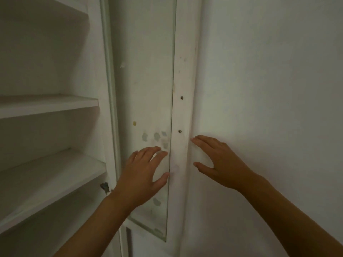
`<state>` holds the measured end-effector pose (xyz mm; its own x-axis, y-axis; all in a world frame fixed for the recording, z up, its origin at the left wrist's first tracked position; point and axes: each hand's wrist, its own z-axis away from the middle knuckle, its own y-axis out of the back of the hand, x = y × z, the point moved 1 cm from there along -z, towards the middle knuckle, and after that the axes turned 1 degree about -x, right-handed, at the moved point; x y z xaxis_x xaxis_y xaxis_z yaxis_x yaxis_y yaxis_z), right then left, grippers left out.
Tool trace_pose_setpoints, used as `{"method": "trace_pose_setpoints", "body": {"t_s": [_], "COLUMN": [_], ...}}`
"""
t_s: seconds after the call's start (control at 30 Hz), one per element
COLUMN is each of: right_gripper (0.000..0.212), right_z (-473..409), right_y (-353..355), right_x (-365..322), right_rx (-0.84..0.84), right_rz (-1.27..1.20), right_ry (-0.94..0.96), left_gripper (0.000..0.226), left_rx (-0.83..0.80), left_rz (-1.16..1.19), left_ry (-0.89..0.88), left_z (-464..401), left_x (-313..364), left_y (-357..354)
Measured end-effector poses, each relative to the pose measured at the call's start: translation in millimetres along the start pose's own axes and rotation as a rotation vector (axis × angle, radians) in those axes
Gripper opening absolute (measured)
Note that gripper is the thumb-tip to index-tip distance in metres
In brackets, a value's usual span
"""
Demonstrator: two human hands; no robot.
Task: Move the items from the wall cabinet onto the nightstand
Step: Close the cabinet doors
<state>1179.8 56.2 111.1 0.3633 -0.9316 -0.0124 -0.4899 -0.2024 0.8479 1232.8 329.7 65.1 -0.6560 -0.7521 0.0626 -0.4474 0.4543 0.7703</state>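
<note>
White shelves (pixel 48 105) fill the open wall cabinet (pixel 55 127) at left, three in sight, the top one cut off by the frame edge, and no items or nightstand can be made out. Both hands are spread with fingers straight and hold nothing: the left hand (pixel 143 175) lies against the glass door (pixel 146 80). The right hand (pixel 220 162) reaches toward the door frame (pixel 182 112) with its two screws (pixel 182 97).

No text, label, brand, number or sign can be read anywhere here; every surface in view is plain and unmarked.
</note>
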Motion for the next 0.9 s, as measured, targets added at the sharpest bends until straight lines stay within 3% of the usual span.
{"method": "trace_pose_setpoints", "body": {"t_s": [0.47, 0.7, 0.9], "right_gripper": [0.087, 0.074, 0.053], "right_z": [-4.6, 4.1, -24.5], "right_y": [-2.0, 5.5, 25.9], "right_x": [-0.4, -47.1, -101.0], "right_rx": [0.030, 0.094, 0.279], "right_rz": [-0.111, -0.099, -0.122], "right_ry": [0.172, 0.305, 0.396], "left_gripper": [0.067, 0.062, 0.064], "left_rx": [-0.002, 0.093, 0.116], "left_rz": [-0.048, -0.003, 0.015], "left_ry": [0.125, 0.098, 0.105], "left_z": [4.6, 34.6, 67.2], "left_x": [27.4, 20.7, -1.1], "left_y": [-5.9, 26.2, 61.2]}}
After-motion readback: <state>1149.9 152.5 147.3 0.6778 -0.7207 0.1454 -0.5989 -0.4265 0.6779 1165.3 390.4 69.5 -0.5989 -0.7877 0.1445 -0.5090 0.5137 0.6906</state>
